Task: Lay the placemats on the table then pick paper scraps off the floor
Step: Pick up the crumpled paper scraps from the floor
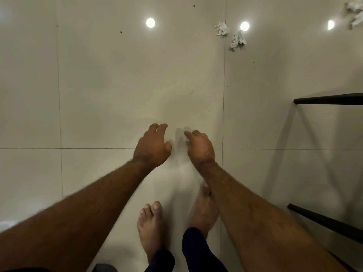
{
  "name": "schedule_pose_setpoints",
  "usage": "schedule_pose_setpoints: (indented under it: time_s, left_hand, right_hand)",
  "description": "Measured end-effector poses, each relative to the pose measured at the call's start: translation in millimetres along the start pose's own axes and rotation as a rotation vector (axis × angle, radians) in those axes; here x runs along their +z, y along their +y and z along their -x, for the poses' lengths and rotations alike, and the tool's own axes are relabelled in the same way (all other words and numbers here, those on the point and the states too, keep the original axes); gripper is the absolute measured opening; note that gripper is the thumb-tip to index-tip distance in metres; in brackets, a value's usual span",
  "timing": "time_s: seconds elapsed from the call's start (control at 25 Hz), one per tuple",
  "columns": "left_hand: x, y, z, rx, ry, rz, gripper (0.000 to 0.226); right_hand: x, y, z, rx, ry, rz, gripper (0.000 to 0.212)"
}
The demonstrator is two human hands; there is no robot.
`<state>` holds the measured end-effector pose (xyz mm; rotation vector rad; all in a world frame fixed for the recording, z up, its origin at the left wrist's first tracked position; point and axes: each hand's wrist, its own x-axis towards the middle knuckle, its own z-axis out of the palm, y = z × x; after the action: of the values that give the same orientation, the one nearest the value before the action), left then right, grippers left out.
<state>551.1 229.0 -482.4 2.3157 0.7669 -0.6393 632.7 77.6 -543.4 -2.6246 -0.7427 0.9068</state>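
Paper scraps point(237, 40) well beyond left hand point(152, 146) and right hand point(200, 147), both loose-fingered, empty

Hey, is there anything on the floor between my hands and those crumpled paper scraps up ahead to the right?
Nothing visible does. Only floor tile lies between the left hand, the right hand and the paper scraps. The black furniture legs stand further right, off that path.

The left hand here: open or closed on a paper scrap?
Open. The left hand hangs over the floor with loosely curled fingers and nothing between them; the paper scraps lie ahead, untouched.
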Motion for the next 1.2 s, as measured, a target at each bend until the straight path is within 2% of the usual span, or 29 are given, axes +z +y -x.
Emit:
schedule_pose_setpoints:
  time_s: [0.08, 0.16, 0.2, 0.28, 0.32, 0.36, 0.44, 0.48, 0.52, 0.6, 0.72, 0.92, 0.96, 1.08, 1.2]
  left_hand:
    - [-6, 17, -4, -0.183, -0.003, 0.283, 0.059]
    - [-20, 41, -7, -0.352, -0.092, 0.622, 0.057]
    - [-28, 55, -8, -0.4, -0.155, 0.79, 0.051]
    - [-46, 80, -12, -0.423, -0.25, 1.042, 0.025]
    - [-57, 93, -14, -0.417, -0.253, 1.117, 0.015]
    - [-67, 103, -16, -0.417, -0.237, 1.153, 0.015]
    - [-88, 121, -20, -0.41, -0.221, 1.154, 0.022]
    - [-98, 128, -22, -0.38, -0.237, 1.127, 0.025]
    - [-108, 137, -24, -0.343, -0.26, 1.081, 0.026]
    - [-122, 148, -30, -0.333, -0.268, 1.017, 0.024]
    - [-138, 163, -39, -0.409, -0.244, 0.979, 0.026]
    - [-176, 187, -59, -0.438, -0.212, 0.949, 0.025]
    - [-184, 191, -65, -0.425, -0.206, 0.922, 0.024]
    - [-209, 200, -91, -0.409, -0.232, 0.821, 0.04]
    - [-231, 204, -122, -0.412, -0.219, 0.694, 0.027]
  right_hand:
    - [-19, -16, 8, 0.099, 0.096, -0.331, 0.047]
    - [-44, -41, 16, 0.167, 0.176, -0.6, 0.053]
    - [-57, -54, 16, 0.239, 0.17, -0.741, 0.051]
    - [-94, -78, 9, 0.556, 0.046, -1.284, 0.038]
    - [-111, -85, 3, 0.681, -0.004, -1.487, 0.044]
    - [-124, -89, 2, 0.706, -0.016, -1.565, 0.05]
    - [-147, -94, 2, 0.578, 0.037, -1.41, 0.051]
    - [-158, -93, 5, 0.436, 0.061, -1.205, 0.056]
    - [-167, -91, 5, 0.306, 0.075, -1.009, 0.068]
    - [-184, -88, 5, 0.207, 0.052, -0.771, 0.092]
    - [-212, -87, 1, 0.175, 0.005, -0.736, 0.104]
    - [-252, -96, -8, 0.214, 0.029, -0.795, 0.098]
    - [-259, -98, -13, 0.228, 0.043, -0.868, 0.097]
    - [-281, -103, -41, 0.252, 0.124, -0.997, 0.095]
    - [-296, -100, -73, 0.31, 0.248, -0.864, 0.087]
